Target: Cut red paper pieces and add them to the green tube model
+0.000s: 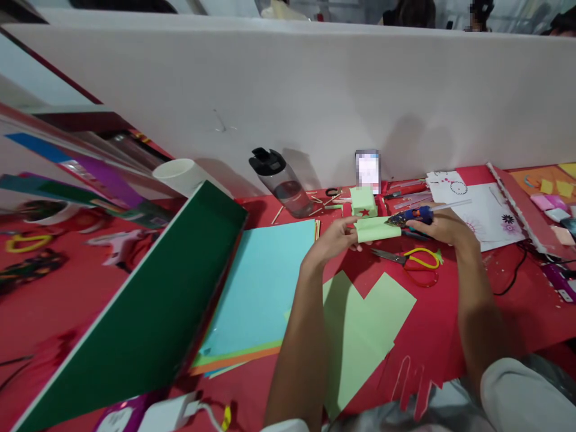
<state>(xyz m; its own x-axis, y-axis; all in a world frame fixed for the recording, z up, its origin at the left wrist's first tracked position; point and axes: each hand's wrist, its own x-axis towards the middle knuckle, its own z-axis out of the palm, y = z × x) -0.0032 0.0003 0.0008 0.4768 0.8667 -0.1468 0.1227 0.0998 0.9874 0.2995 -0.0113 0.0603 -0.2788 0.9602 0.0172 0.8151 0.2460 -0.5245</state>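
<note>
At a red worktop (531,324), two bare hands work just beyond a pair of yellow-and-red-handled scissors (422,259), the reference point here. To the scissors' upper left, the left hand (335,240) grasps a folded pale green paper (378,233) by its near end, thumb above and fingers below, seemingly to keep it flat and steady. Above the scissors and to their right, the right hand (438,227) is wrapped around a blue glue gun (413,216), its nozzle angled down over the paper's far end, probably so glue lands there; whether the trigger is squeezed cannot be told. Beyond the scissors, a small green box (363,204) with a red star sits near a propped-up phone (368,171), whose lit screen faces the person, likely for easy viewing. Left of the scissors lies a stack of coloured sheets (270,282); below them, a notched green sheet (360,336) lies flat, perhaps within reach for cutting.
</note>
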